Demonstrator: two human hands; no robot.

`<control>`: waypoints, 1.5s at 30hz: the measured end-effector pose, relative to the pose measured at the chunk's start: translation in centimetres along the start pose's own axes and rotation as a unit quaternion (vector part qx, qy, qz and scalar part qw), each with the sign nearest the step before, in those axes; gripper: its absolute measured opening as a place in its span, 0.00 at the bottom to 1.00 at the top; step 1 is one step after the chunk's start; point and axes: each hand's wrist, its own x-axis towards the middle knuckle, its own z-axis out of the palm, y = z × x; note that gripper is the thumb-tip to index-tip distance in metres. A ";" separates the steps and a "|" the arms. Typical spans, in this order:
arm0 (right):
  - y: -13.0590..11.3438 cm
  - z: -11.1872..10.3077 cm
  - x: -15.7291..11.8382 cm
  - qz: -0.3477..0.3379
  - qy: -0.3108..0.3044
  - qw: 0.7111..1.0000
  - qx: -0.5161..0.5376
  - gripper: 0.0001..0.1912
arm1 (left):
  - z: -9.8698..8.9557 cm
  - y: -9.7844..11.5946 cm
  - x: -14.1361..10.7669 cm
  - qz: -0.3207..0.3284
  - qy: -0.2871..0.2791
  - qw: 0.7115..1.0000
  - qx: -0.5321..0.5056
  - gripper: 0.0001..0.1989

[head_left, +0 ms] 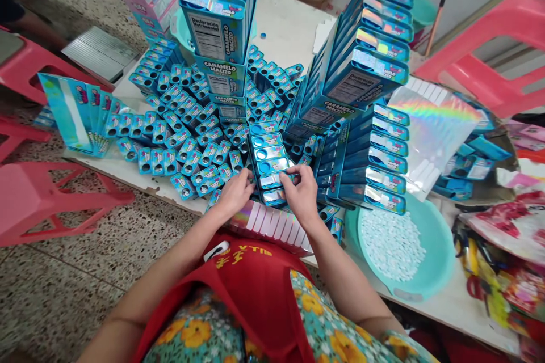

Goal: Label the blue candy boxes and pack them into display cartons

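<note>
A short column of blue boxes (269,152) stands in front of my body, with shiny silver labels on the nearer ones. My right hand (301,188) pinches at the right edge of a near box in this column, its thumb and forefinger close together over the label. By the column's left side is my left hand (237,190), fingers bent and tips close together; whatever lies between them is too small to make out. Under my wrists lies a shiny sheet with rows of white-silver labels (276,226). Many small blue boxes with round holes (176,137) spread to the left.
Tall stacks of blue boxes (219,34) (361,62) rise behind and to the right. A turquoise basin (438,249) of white pieces sits at the right, near scissors (473,286). Another label sheet (430,119) lies beyond. Pink stools (38,198) stand left.
</note>
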 end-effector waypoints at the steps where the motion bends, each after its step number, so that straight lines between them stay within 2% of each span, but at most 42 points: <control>1: -0.2 -0.2 -0.4 -0.032 0.014 0.999 -0.013 0.05 | -0.5 -0.5 -0.3 0.015 -0.016 0.999 0.031 0.07; 3: -0.5 -0.6 -1.7 -0.114 0.054 0.991 -0.034 0.09 | -1.6 -1.3 -1.1 0.042 -0.064 0.995 0.065 0.10; 5: -0.8 -0.6 -3.6 -0.205 0.056 0.977 -0.030 0.13 | -2.2 -1.9 -2.3 0.053 -0.107 0.990 0.072 0.12; 6: -1.0 -0.5 -4.6 -0.243 0.030 0.969 -0.019 0.14 | -2.3 -2.1 -2.8 0.049 -0.118 0.990 0.065 0.13; 8: -1.2 0.1 -6.5 -0.291 -0.069 0.954 -0.005 0.17 | -2.3 -2.1 -3.9 0.022 -0.123 0.992 0.028 0.14; 10: -1.3 0.9 -7.8 -0.297 -0.166 0.940 -0.035 0.19 | -2.2 -1.8 -4.7 -0.015 -0.117 0.993 -0.020 0.15; 12: -1.4 1.7 -8.6 -0.285 -0.221 0.928 -0.099 0.23 | -2.1 -1.5 -5.3 -0.041 -0.108 0.992 -0.056 0.15; 16: -1.6 2.3 -9.0 -0.268 -0.257 0.905 -0.208 0.29 | -2.4 -1.3 -6.1 -0.056 -0.097 0.988 -0.103 0.14; 19: -1.5 2.4 -9.1 -0.253 -0.276 0.891 -0.256 0.28 | -2.3 -1.6 -6.5 -0.055 -0.088 0.985 -0.138 0.13; 25: -1.1 2.9 -9.8 -0.267 -0.318 0.876 -0.245 0.24 | -0.4 -2.9 -6.9 -0.111 -0.046 0.971 -0.206 0.11; 28: -0.9 3.0 -10.0 -0.273 -0.307 0.887 -0.212 0.21 | 0.3 -3.1 -7.0 -0.125 -0.024 0.965 -0.230 0.11; 31: -0.8 3.0 -10.0 -0.283 -0.269 0.901 -0.189 0.10 | 0.3 -2.8 -6.8 -0.115 -0.019 0.968 -0.221 0.11; 33: -1.0 2.9 -9.9 -0.289 -0.250 0.906 -0.185 0.06 | 0.3 -2.7 -6.4 -0.098 -0.020 0.978 -0.186 0.12; 36: -2.0 2.1 -9.6 -0.273 -0.251 0.921 -0.125 0.07 | 0.1 -2.5 -6.1 -0.089 -0.016 0.990 -0.107 0.12; 38: -3.2 1.1 -9.2 -0.235 -0.250 0.938 -0.054 0.05 | -0.3 -2.0 -6.3 -0.101 0.027 0.990 -0.092 0.11; 40: -4.4 -0.1 -8.5 -0.183 -0.230 0.956 0.009 0.05 | -1.0 -1.1 -6.8 -0.082 0.076 0.983 -0.145 0.15; 42: -5.3 -1.1 -7.5 -0.135 -0.201 0.968 0.060 0.06 | -1.9 0.3 -7.3 -0.030 0.050 0.972 -0.227 0.19; 44: -5.7 -1.6 -6.5 -0.089 -0.169 0.977 0.096 0.06 | -2.5 1.8 -7.4 0.003 -0.033 0.962 -0.272 0.17; 45: -5.6 -1.7 -5.9 -0.070 -0.151 0.981 0.102 0.06 | -2.8 2.5 -7.2 -0.001 -0.064 0.959 -0.276 0.15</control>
